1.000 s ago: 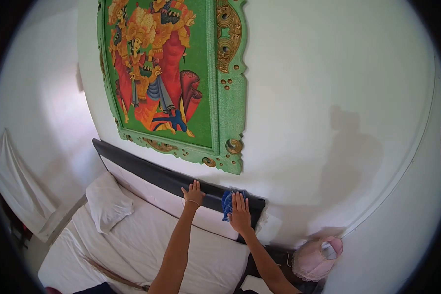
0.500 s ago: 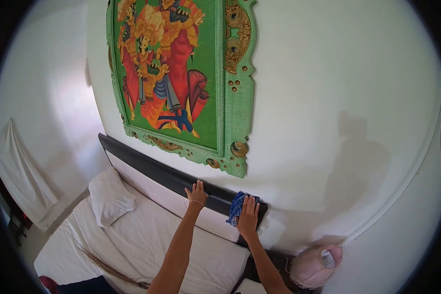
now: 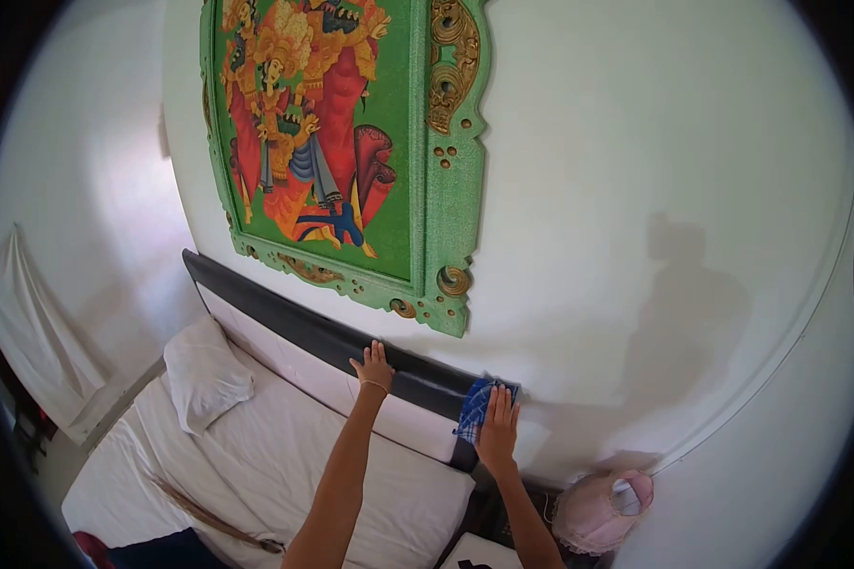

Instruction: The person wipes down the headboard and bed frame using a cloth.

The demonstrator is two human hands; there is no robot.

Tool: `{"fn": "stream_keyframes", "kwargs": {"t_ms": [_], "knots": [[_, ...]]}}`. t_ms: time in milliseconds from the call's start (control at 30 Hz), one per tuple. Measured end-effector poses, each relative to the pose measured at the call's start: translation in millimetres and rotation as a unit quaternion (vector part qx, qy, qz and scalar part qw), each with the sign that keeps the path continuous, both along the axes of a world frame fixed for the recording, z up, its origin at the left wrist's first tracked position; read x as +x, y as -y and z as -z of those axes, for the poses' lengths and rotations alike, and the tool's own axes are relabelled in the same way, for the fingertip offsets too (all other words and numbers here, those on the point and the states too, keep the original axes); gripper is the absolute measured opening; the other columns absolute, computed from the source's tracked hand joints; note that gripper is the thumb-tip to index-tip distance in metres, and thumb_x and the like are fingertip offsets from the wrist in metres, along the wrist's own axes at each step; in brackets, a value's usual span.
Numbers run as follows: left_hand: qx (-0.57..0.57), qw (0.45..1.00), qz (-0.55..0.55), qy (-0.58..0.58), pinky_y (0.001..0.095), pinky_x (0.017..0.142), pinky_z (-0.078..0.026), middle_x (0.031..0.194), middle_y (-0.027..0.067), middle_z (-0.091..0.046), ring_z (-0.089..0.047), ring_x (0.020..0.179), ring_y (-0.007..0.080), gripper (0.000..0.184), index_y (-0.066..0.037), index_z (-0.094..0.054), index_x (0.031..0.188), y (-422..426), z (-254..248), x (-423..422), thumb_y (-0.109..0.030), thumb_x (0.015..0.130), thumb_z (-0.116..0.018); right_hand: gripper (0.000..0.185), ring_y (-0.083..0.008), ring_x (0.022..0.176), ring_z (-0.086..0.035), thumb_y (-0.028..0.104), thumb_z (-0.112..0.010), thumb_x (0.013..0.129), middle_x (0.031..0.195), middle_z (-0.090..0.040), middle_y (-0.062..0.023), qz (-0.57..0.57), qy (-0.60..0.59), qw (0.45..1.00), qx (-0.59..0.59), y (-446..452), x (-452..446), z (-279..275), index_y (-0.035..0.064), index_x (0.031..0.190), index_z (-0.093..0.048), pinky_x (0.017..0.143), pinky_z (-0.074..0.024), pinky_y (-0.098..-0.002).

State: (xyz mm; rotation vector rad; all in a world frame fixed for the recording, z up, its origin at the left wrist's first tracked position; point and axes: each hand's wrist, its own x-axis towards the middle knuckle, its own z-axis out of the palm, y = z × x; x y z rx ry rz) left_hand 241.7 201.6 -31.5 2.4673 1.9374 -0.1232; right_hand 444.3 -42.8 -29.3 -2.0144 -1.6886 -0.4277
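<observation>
A blue checked cloth [image 3: 473,408] lies against the right end of the headboard's dark padded top [image 3: 294,321]. My right hand [image 3: 497,434] presses on it with the fingers stretched upward, and part of the cloth is hidden under them. Further left along the same dark band rests my left hand [image 3: 374,366], its fingers extended and the thumb apart, with nothing in it. Below the band, the headboard is a pale panel [image 3: 266,351].
A bed with a white sheet [image 3: 304,455] and a pillow [image 3: 204,375] fills the lower left. A bundle of thin sticks [image 3: 209,517] lies on the sheet. A green-framed painting [image 3: 455,228] hangs above. Low on the right stands a pink lampshade [image 3: 593,512].
My right hand has slid the cloth rightward along the headboard to its end. My left hand stays on the dark band. The view has shifted slightly.
</observation>
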Motion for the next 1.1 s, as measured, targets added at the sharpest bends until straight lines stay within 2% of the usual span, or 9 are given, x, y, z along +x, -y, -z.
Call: {"fn": "stream_keyframes", "kwargs": {"t_ms": [100, 400, 500, 667, 800, 833, 900, 1033, 1100], "knots": [[-0.011, 1.0, -0.005, 0.016, 0.07, 0.108, -0.022, 0.164, 0.0042, -0.008, -0.018, 0.149, 0.0251, 0.082, -0.009, -0.01, 0.156, -0.7, 0.0, 0.2, -0.048, 0.096, -0.05, 0.093, -0.0363, 0.145, -0.024, 0.015, -0.072, 0.076, 0.154, -0.027, -0.0233, -0.004, -0.055, 0.998, -0.003, -10.9, -16.3, -5.8, -0.0052, 0.15, -0.02, 0.119, -0.0143, -0.0532], [0.006, 1.0, -0.004, 0.03, 0.0705, 0.107, -0.024, 0.164, 0.0042, -0.009, -0.019, 0.149, 0.0255, 0.082, -0.008, -0.011, 0.156, 0.1, -0.1, -0.3, -0.045, 0.096, -0.052, 0.099, -0.0277, 0.149, -0.019, 0.02, -0.074, 0.073, 0.16, -0.021, -0.0143, -0.104, 0.074, 0.991, -0.038, -32.3, -20.5, -1.4, 0.0035, 0.154, -0.019, 0.119, -0.0122, -0.0521], [0.009, 0.999, 0.003, 0.045, 0.0702, 0.106, -0.026, 0.164, 0.0063, -0.012, -0.02, 0.148, 0.0269, 0.078, -0.008, -0.014, 0.156, 3.2, 10.0, -5.0, -0.042, 0.097, -0.051, 0.099, -0.0264, 0.149, -0.018, 0.02, -0.073, 0.073, 0.16, -0.02, -0.0133, -0.118, 0.046, 0.99, -0.06, -33.0, -21.9, -8.4, 0.0045, 0.154, -0.019, 0.119, -0.0116, -0.053], [0.061, 0.984, 0.106, 0.133, 0.0664, 0.104, -0.031, 0.159, 0.0184, -0.02, -0.027, 0.145, 0.0342, 0.07, -0.008, -0.024, 0.153, 39.5, 4.7, -11.5, -0.023, 0.093, -0.055, 0.095, -0.0271, 0.149, -0.018, 0.021, -0.071, 0.076, 0.161, -0.018, -0.0138, -0.14, 0.058, 0.987, -0.06, -66.8, -37.7, -6.4, 0.004, 0.154, -0.019, 0.119, -0.0123, -0.054], [0.202, 0.886, 0.193, 0.37, 0.0526, 0.111, -0.033, 0.156, 0.0222, -0.025, -0.028, 0.143, 0.0391, 0.064, -0.007, -0.033, 0.15, 110.4, -8.6, -1.9, 0.003, 0.088, -0.049, 0.087, -0.0289, 0.149, -0.018, 0.02, -0.066, 0.082, 0.161, -0.018, -0.015, -0.198, 0.021, 0.979, -0.043, -105.1, -59.8, -2.3, 0.0035, 0.154, -0.019, 0.118, -0.0153, -0.0541], [0.206, 0.888, 0.183, 0.369, 0.0526, 0.111, -0.033, 0.156, 0.0222, -0.025, -0.028, 0.143, 0.0391, 0.064, -0.007, -0.033, 0.15, 118.0, -3.5, 1.7, 0.003, 0.088, -0.049, 0.087, -0.0289, 0.149, -0.018, 0.02, -0.066, 0.082, 0.161, -0.018, -0.015, -0.208, 0.022, 0.977, -0.044, -116.6, -63.9, 3.2, 0.0035, 0.154, -0.019, 0.118, -0.0153, -0.0541], [0.151, 0.807, 0.251, 0.513, 0.0472, 0.116, -0.027, 0.156, 0.0238, -0.024, -0.025, 0.145, 0.0386, 0.078, -0.006, -0.029, 0.151, 127.9, 7.3, 7.7, 0.02, 0.079, -0.045, 0.075, -0.0277, 0.149, -0.02, 0.02, -0.057, 0.088, 0.16, -0.023, -0.0149, -0.252, -0.031, 0.967, -0.004, -135.8, -71.2, 11.9, 0.005, 0.154, -0.023, 0.118, -0.0161, -0.051], [0.173, 0.764, 0.225, 0.579, 0.0427, 0.119, -0.023, 0.157, 0.0229, -0.022, -0.023, 0.145, 0.039, 0.083, -0.004, -0.026, 0.152, 114.7, 6.2, 16.3, 0.022, 0.075, -0.046, 0.068, -0.0307, 0.147, -0.023, 0.014, -0.051, 0.091, 0.158, -0.025, -0.017, -0.293, -0.068, 0.953, -0.04, -160.1, -71.2, 4.1, 0.0033, 0.153, -0.025, 0.118, -0.0196, -0.0508], [0.156, 0.758, 0.205, 0.599, 0.0426, 0.12, -0.022, 0.157, 0.0234, -0.023, -0.023, 0.146, 0.0377, 0.089, -0.003, -0.02, 0.154, 103.3, 3.0, 19.0, 0.025, 0.072, -0.044, 0.068, -0.035, 0.147, -0.022, 0.002, -0.052, 0.086, 0.158, -0.024, -0.0202, -0.349, -0.142, 0.919, -0.116, -165.8, -58.1, -8.3, -0.0013, 0.15, -0.028, 0.119, -0.0186, -0.0466]]}}
